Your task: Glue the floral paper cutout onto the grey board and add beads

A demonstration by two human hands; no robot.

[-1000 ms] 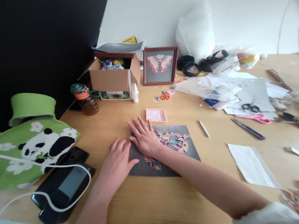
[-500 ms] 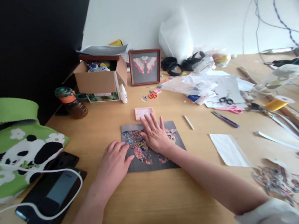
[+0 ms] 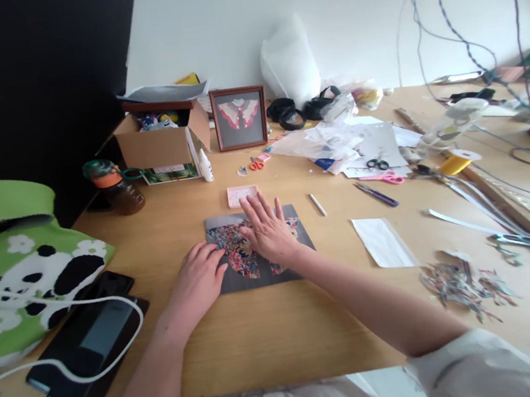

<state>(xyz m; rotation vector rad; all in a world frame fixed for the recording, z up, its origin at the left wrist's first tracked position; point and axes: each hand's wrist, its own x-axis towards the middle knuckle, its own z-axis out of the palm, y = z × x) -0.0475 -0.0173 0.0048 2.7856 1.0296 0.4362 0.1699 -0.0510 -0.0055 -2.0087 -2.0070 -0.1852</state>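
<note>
A grey sheet [image 3: 237,284] lies on the desk in front of me, with a floral patterned fabric piece [image 3: 242,262] on it, shaped like a collar. My right hand [image 3: 269,233] rests flat over the middle of the fabric, fingers spread, hiding part of it. At the sheet's left edge lies my left hand [image 3: 201,267], its fingers loosely stretched and touching the sheet. Just beyond the right fingertips is a small pink tray [image 3: 236,195].
Rightward lie a white pen [image 3: 317,205], a craft knife [image 3: 376,194], a white packet [image 3: 382,243] and fabric scraps [image 3: 466,283]. Behind stand a glue bottle [image 3: 205,166], a framed collar [image 3: 242,138] and a cardboard box [image 3: 155,146]. A bottle [image 3: 122,193] and black devices [image 3: 89,342] are leftward.
The view has turned slightly to the right, so everything appears shifted left. Both hands keep nearly the same places on the sheet and fabric.
</note>
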